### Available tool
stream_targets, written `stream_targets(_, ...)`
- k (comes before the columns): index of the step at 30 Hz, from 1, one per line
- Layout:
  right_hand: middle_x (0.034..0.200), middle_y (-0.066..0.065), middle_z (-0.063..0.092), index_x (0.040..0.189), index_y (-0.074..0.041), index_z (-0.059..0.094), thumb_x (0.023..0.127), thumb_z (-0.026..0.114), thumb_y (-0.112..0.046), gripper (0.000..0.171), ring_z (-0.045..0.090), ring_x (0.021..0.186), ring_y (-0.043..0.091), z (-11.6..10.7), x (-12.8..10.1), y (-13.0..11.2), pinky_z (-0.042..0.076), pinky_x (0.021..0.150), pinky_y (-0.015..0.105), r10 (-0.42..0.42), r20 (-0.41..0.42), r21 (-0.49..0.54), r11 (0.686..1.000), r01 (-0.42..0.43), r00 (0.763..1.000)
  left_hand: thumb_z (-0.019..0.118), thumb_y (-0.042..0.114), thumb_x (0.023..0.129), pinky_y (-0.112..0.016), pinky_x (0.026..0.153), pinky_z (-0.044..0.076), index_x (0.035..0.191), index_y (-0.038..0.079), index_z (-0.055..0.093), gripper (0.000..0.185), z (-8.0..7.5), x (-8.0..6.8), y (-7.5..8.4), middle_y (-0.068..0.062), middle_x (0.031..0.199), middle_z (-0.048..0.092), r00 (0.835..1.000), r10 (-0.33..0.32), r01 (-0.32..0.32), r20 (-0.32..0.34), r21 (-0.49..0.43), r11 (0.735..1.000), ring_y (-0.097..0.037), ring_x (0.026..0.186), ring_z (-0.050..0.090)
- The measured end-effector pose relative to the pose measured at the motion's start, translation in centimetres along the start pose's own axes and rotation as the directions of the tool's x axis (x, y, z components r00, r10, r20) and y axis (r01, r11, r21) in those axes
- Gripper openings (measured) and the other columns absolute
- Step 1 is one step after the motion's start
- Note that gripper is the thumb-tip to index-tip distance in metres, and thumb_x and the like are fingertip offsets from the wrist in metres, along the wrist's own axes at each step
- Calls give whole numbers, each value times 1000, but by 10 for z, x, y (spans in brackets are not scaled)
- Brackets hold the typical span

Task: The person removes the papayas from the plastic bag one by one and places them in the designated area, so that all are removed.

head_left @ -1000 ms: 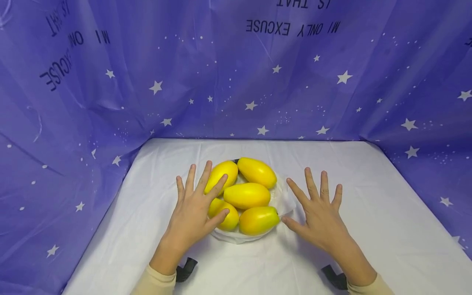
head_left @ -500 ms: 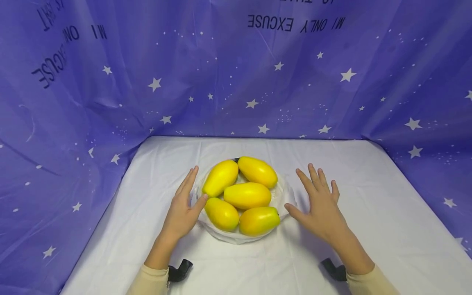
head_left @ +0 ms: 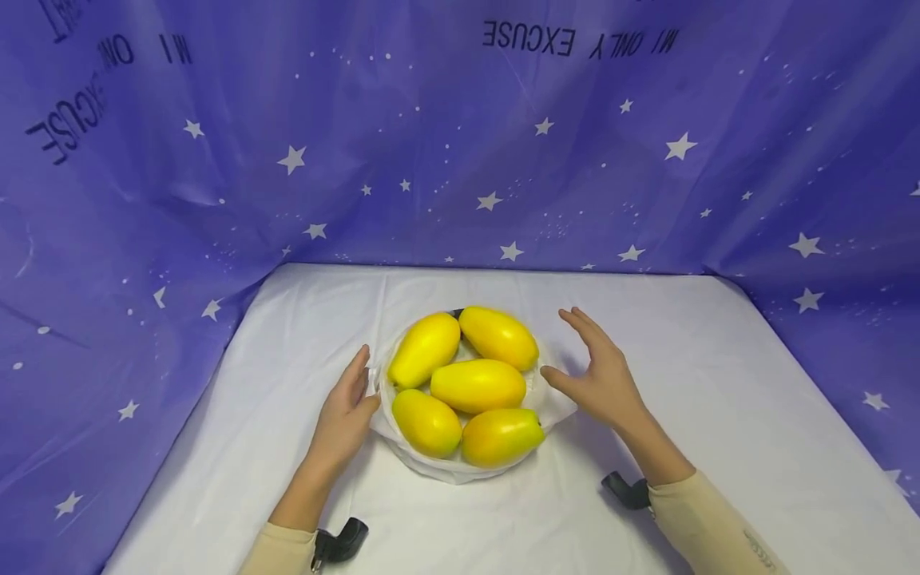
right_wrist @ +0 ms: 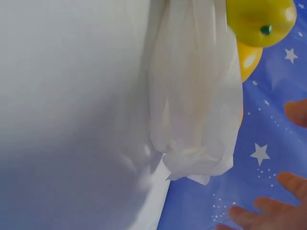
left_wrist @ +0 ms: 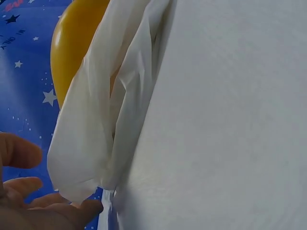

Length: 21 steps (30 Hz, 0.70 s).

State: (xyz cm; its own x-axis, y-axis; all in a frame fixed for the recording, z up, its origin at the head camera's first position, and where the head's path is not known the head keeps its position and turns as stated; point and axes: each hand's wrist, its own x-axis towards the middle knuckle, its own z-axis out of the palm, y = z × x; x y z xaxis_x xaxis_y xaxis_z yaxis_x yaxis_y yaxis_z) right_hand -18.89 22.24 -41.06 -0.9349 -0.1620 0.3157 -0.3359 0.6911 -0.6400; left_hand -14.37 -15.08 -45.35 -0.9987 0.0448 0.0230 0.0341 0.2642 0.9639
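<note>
Several yellow fruits (head_left: 477, 385) lie heaped on a crumpled white plastic bag (head_left: 453, 469) in the middle of the table. My left hand (head_left: 359, 385) stands on edge at the bag's left side, fingers straight, thumb against the plastic. My right hand (head_left: 575, 355) hovers just right of the heap, fingers spread and relaxed, holding nothing. In the left wrist view the bag's fold (left_wrist: 96, 139) hangs over a fruit (left_wrist: 74, 43), with my fingertips (left_wrist: 84, 208) just below it. The right wrist view shows the bag (right_wrist: 196, 96), a fruit's stem end (right_wrist: 261, 21) and my fingertips (right_wrist: 268, 213) apart from it.
A white cloth covers the table (head_left: 719, 415). A purple curtain with white stars (head_left: 431, 144) closes in the back and both sides. Black straps sit at my left wrist (head_left: 341, 543) and right wrist (head_left: 625, 491).
Both hands turned from flat and palm-down to edge-on. The left hand slid off the fruits to the bag's left rim; the right moved in toward the bag's right side.
</note>
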Motion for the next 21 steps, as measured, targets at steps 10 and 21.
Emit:
stream_targets(10, 155, -1, 30, 145, -25, 46, 78, 80, -20, 76, 34, 139, 25, 22, 32, -3, 41, 106, 45, -9, 98, 167, 986, -7, 995, 44, 1, 96, -33, 111, 29, 154, 17, 28, 63, 4, -3, -4, -2, 159, 20, 996, -65, 68, 68, -35, 997, -21, 142, 28)
stream_targets(21, 146, 3, 46, 136, -16, 57, 78, 79, -30, 64, 46, 131, 25, 44, 47, -9, 43, 105, 44, -26, 165, 57, 998, 17, 986, 42, -7, 94, -28, 112, 22, 152, 6, 31, 61, 9, -3, -10, -8, 159, 22, 997, -54, 58, 62, -70, 996, -18, 144, 21)
